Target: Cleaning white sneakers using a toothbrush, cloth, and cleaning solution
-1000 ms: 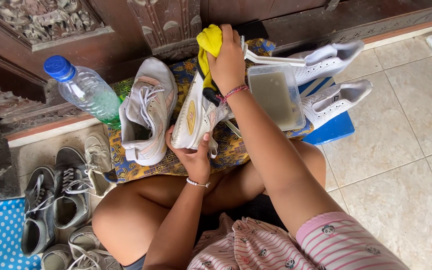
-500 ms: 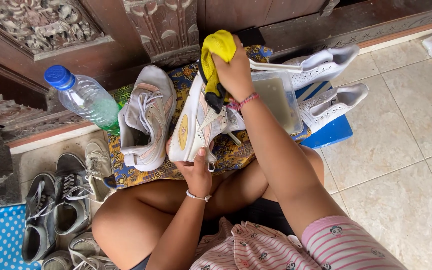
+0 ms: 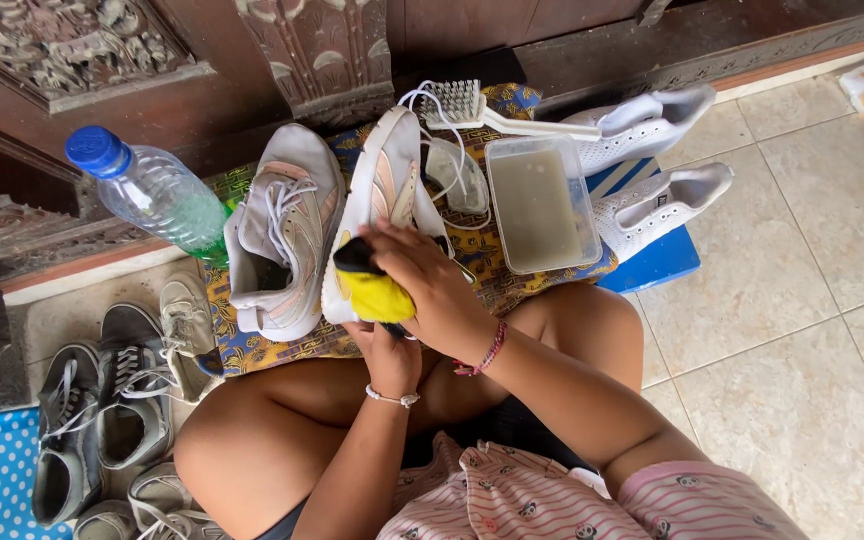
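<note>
Gripping a yellow cloth in the right hand, fingers curled tight round it, pressing it to the heel end of a pale sneaker. Clasping that same heel from below with the left hand, fist closed; sneaker tilted toe-away, above the lap and over the near edge of a patterned mat.

Likely trouble, judged from here: with only the heel pinched, could twist or slip out under a hard rub and drop onto its twin just to the left. Could also swing its toe into the clear plastic tub of cloudy liquid just beside it and slosh that over the mat and the two white sneakers behind. Loose white laces dangling near the brush, apt to snag on the bristles.

Soft, slightly wadded cloth, with something dark showing at its top edge. Smooth off-white sneaker upper with peach panels and a rounded sole. Thin, rectangular, see-through tub walls. Stiff pale bristles on a long white handle laid across the tub's far rim. Further out: a crinkled clear bottle with a blue cap, lying tilted on the wooden sill; a flat blue box under the white pair; worn grey canvas shoes to the left; glossy beige floor tiles; a dark carved wooden door behind.
</note>
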